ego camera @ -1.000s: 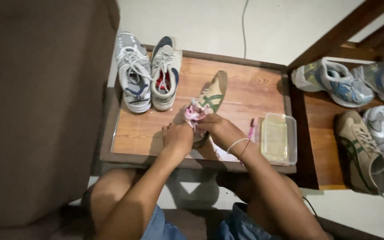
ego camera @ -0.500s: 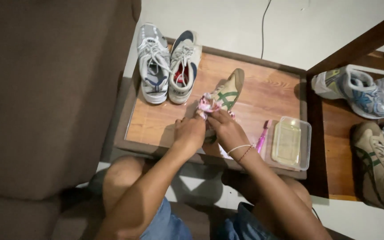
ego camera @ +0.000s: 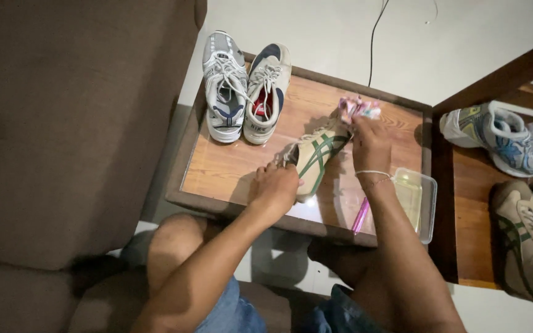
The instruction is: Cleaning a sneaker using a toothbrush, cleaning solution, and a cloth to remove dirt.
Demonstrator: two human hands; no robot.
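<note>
A tan sneaker with green stripes (ego camera: 318, 155) lies on its side on the small wooden table (ego camera: 229, 169). My left hand (ego camera: 274, 188) grips its heel end near the table's front. My right hand (ego camera: 370, 140) is at the shoe's toe and is closed on a crumpled pink and white cloth (ego camera: 356, 108), which sticks out above my fingers. A thin bracelet circles my right wrist.
A grey sneaker (ego camera: 223, 86) and a beige sneaker (ego camera: 267, 92) stand at the table's back left. A pink toothbrush (ego camera: 361, 215) and a clear plastic tub (ego camera: 416, 195) lie at the front right. More sneakers (ego camera: 504, 139) rest on a wooden rack to the right. A brown sofa (ego camera: 63, 135) fills the left.
My right hand has carried the cloth from the heel end of the shoe up to its toe. The shoe has tipped onto its side, and my left hand has stayed at the heel.
</note>
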